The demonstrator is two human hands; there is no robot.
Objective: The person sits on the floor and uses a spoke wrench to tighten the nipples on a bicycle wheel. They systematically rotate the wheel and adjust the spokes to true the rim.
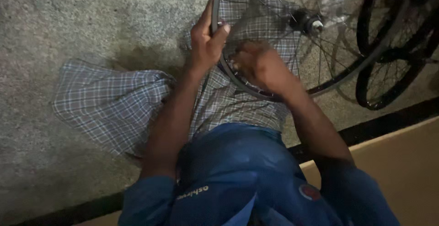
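On checked cloth, hands gripping wheel rim

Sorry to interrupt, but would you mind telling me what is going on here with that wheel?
A person seated on the floor is working on a spoked bicycle wheel held over their lap. The left hand grips the rim at its near edge, while the right hand reaches in among the spokes close to the rim; what it holds is too blurred to tell. A checked cloth covers the legs. More wheels stand to the right.

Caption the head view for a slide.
Left hand grips a spoked bicycle wheel at its rim while the right hand works inside it, over a checked cloth.
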